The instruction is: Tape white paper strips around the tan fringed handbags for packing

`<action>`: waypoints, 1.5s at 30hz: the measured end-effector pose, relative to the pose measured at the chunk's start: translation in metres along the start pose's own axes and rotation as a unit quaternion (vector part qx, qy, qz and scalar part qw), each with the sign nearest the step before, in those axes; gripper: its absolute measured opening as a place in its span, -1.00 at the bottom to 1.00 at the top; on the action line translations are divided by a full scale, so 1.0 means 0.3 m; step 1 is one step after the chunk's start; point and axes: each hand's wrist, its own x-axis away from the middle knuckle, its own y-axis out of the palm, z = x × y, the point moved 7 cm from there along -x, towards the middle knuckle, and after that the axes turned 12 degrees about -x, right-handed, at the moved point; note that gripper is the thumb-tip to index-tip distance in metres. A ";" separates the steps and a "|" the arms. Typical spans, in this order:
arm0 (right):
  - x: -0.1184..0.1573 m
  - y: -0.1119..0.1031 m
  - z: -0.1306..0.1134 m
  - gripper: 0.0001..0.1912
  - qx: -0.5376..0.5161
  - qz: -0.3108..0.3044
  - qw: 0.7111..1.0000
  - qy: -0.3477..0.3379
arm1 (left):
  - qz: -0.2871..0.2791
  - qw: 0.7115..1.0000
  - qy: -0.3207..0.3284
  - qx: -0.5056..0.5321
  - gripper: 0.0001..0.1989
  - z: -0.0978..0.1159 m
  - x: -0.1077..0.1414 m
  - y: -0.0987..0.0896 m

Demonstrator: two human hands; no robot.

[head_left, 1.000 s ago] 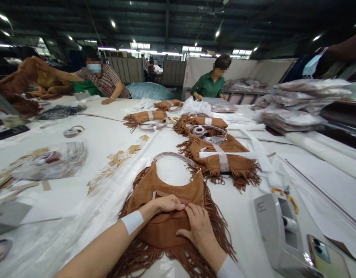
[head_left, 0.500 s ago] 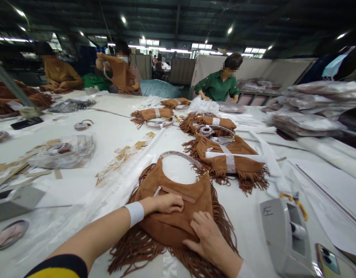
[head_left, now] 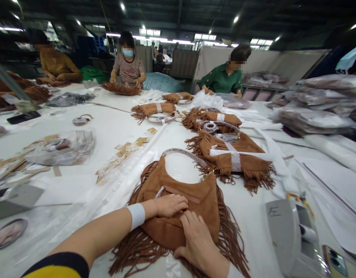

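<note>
A brown suede bag point(head_left: 195, 193) with long fringes lies flat on the white table, its wrapped strap point(head_left: 186, 152) curving away at the top. My left hand point(head_left: 170, 205) rests on the middle of the bag below the slanted trim, its fingers bent against the suede; whether they pinch any of it is hidden. Beside it, my right hand point(head_left: 195, 235) lies on the lower part of the bag with thumb and fingers apart, fingertips close to my left hand.
More fringed bags point(head_left: 236, 150) lie beyond. At right stand a grey tape dispenser point(head_left: 285, 231), yellow-handled scissors point(head_left: 307, 204) and a phone point(head_left: 336, 262). Paper tags point(head_left: 126, 150) and a plastic bag point(head_left: 79, 148) lie left. Three people work across the table.
My right hand has moved up and left, closer to my left hand. Across the table, the person in stripes has lowered a brown piece onto the table. The view has shifted slightly.
</note>
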 end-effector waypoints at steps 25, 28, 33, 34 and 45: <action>0.119 -0.072 0.006 -0.16 -0.004 0.055 0.997 -0.055 | -0.063 0.962 -0.258 -0.057 -0.17 0.283 0.270 -0.166; 0.138 -0.071 -0.013 -0.18 0.024 0.085 0.994 -0.064 | -0.071 0.955 -0.279 -0.076 -0.25 0.276 0.255 -0.136; 0.136 -0.056 -0.026 -0.12 0.051 0.106 0.991 -0.068 | -0.108 0.948 -0.283 -0.093 -0.44 0.260 0.211 -0.123; 0.133 -0.050 -0.026 -0.12 0.051 0.106 0.991 -0.069 | -0.115 0.945 -0.290 -0.098 -0.49 0.259 0.208 -0.120; 0.112 -0.084 0.002 -0.49 0.028 0.107 0.991 -0.079 | -0.120 0.963 -0.233 -0.060 -0.76 0.198 0.175 -0.159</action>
